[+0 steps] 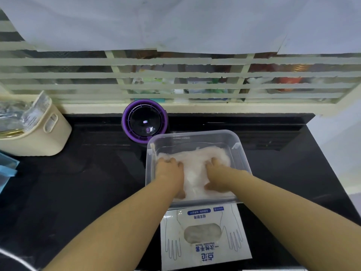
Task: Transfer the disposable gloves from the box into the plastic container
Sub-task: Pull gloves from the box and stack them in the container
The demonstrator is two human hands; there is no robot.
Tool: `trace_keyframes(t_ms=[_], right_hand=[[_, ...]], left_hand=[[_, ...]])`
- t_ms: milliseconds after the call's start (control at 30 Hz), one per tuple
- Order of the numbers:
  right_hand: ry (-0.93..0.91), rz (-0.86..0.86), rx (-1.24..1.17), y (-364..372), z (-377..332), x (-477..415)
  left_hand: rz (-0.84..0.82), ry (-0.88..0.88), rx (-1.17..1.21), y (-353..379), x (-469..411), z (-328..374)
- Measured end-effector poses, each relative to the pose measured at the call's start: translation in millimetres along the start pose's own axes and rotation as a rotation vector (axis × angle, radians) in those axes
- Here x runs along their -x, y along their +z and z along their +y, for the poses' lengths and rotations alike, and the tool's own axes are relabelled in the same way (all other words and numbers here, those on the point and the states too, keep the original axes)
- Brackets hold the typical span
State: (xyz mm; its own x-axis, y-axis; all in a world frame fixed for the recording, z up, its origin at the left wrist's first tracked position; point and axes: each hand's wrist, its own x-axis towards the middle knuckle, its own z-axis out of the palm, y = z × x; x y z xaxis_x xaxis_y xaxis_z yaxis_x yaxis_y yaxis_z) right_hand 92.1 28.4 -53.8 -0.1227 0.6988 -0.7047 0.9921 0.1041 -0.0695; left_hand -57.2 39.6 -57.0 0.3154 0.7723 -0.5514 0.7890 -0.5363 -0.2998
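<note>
Glove box (205,239) nearest, flat on black counter (93,182). Just behind, clear tub (195,136) — left hand (170,174), right hand (217,178) inside, fingers flat, pressing gloves (195,159) down.

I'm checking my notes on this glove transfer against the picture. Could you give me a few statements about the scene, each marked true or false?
1. The left hand and the right hand both press on the gloves inside the plastic container. True.
2. The glove box stands upright beyond the container. False: it lies flat on the near side, with its oval opening facing up.
3. A purple round device sits beyond the container's far left corner. True.
4. The cream bin is at the right end of the countertop. False: it is at the left.
</note>
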Motion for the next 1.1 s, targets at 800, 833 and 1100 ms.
trace_keyframes(t_ms=[800,833,1100], right_hand=[[-0.447,0.102,0.469,60,-17,95],[-0.462,0.132,0.496,65,-17,90],[-0.532,0.210,0.621,82,-25,70]], left_hand=[[0.896,0.712,0.183,31,118,-18],[0.855,0.741,0.157,41,118,-14],[0.227,0.473,0.129,61,111,4]])
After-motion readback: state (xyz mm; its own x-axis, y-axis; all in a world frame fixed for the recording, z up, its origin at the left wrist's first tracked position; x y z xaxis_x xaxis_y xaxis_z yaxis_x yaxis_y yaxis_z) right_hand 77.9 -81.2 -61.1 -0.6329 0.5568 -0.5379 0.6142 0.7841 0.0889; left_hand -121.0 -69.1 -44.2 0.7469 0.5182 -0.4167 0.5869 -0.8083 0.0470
